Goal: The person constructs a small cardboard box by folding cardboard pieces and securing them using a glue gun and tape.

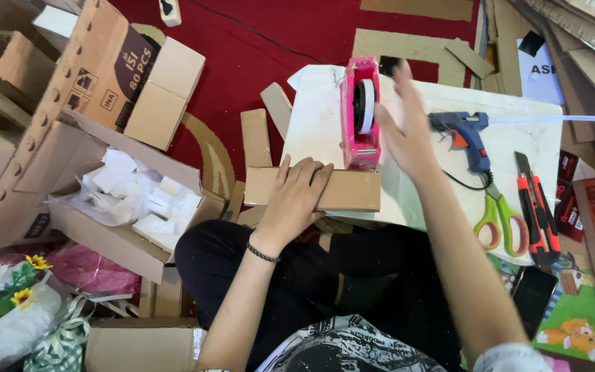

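Observation:
My left hand point(296, 196) lies flat with fingers spread on a long folded cardboard piece point(349, 190) that rests at the near edge of a white board point(318, 120). My right hand point(405, 124) is raised with fingers apart, empty, just right of a pink tape dispenser point(360, 114) holding a white tape roll. The dispenser stands upright on the board, its near end touching the cardboard piece.
A blue glue gun point(468, 134), green-handled scissors point(499, 219) and an orange utility knife point(537, 207) lie on the board's right side. An open carton of white packets point(139, 193) sits left. Cardboard strips point(256, 136) and sheets litter the red carpet point(256, 34). A phone point(533, 296) lies bottom right.

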